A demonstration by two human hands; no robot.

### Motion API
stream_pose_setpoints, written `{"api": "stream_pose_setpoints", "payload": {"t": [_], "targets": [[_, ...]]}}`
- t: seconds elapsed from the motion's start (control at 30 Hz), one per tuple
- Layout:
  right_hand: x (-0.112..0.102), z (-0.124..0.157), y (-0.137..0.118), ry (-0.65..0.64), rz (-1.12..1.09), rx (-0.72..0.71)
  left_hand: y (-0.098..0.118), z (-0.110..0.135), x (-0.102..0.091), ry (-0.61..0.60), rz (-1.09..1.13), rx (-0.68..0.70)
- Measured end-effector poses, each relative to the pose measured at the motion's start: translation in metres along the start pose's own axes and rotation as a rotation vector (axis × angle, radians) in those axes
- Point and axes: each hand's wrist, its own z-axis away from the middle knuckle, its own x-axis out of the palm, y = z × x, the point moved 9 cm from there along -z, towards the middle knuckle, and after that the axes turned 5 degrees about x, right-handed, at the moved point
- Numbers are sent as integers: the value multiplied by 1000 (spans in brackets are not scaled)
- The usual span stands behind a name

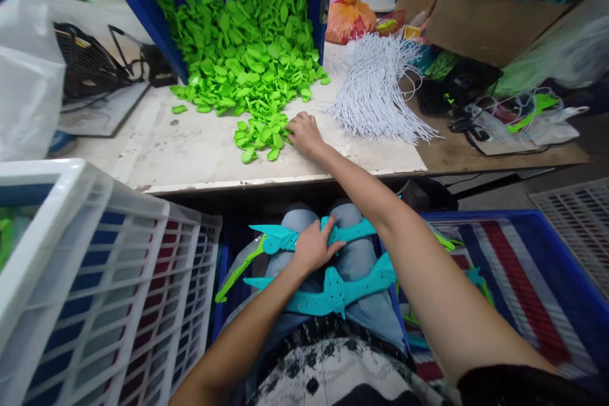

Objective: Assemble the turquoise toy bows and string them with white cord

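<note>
Across my lap lies a turquoise plastic toy bow (352,233) with a lime-green limb (240,269) at its left end. My left hand (316,246) is closed around its middle, thumb stuck out to the right. A second turquoise bow piece (335,292) rests nearer my waist, untouched by my fingers. My right hand (306,133) is on the table at the right edge of a small heap of green plastic pieces (261,135). Its fingers are curled, their tips against the heap; whether a piece is between them is hidden.
Behind the small heap, a blue bin (137,6) on its side spills many more green pieces. White ties (380,89) lie right of it. A white crate (143,279) stands at my left, a blue crate (566,266) at my right. A cardboard box (490,25) holds turquoise parts.
</note>
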Motion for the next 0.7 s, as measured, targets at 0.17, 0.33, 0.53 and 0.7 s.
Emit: {"api": "stream_pose_setpoints", "payload": {"t": [0.17, 0.33, 0.53, 0.7], "targets": [[-19, 16, 24, 22, -27, 76, 9, 14, 1, 91, 11, 153], [-21, 11, 24, 12, 12, 37, 11, 12, 12, 77, -51, 137], [9, -16, 5, -73, -15, -45, 17, 4, -10, -10, -39, 195], [-3, -19, 15, 29, -136, -8, 5, -16, -36, -186, 184, 206]]}}
